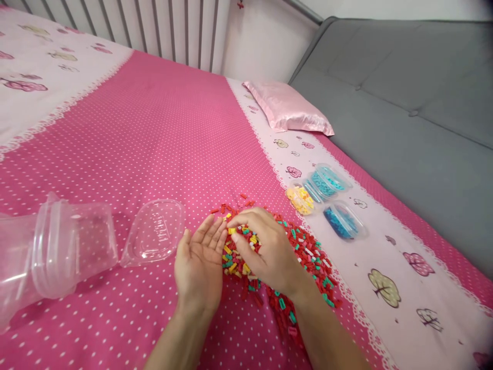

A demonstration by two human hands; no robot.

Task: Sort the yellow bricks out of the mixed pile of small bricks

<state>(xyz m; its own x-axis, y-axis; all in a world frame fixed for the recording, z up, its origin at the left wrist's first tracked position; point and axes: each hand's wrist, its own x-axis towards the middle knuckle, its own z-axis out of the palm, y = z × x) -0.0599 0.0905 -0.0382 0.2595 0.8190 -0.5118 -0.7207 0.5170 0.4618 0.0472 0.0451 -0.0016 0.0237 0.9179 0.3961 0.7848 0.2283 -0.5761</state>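
My left hand [200,259] lies palm up beside the pile, fingers stretched out and the palm bare. Over a pile of small plastic building bricks [308,252], mostly red with green, yellow and white ones mixed in, my right hand [267,252] reaches across. Its thumb and index finger pinch a small yellow brick [231,231] close to my left fingertips. Part of the pile is hidden under my right hand and forearm.
Clear containers hold yellow bricks [301,199], light-blue bricks [327,181] and dark-blue bricks [341,222] at the right. Stacked clear containers [77,231] and a clear lid [156,231] lie left. A pink pillow [288,108] rests by the grey headboard [404,87] on the dotted bedsheet [173,139].
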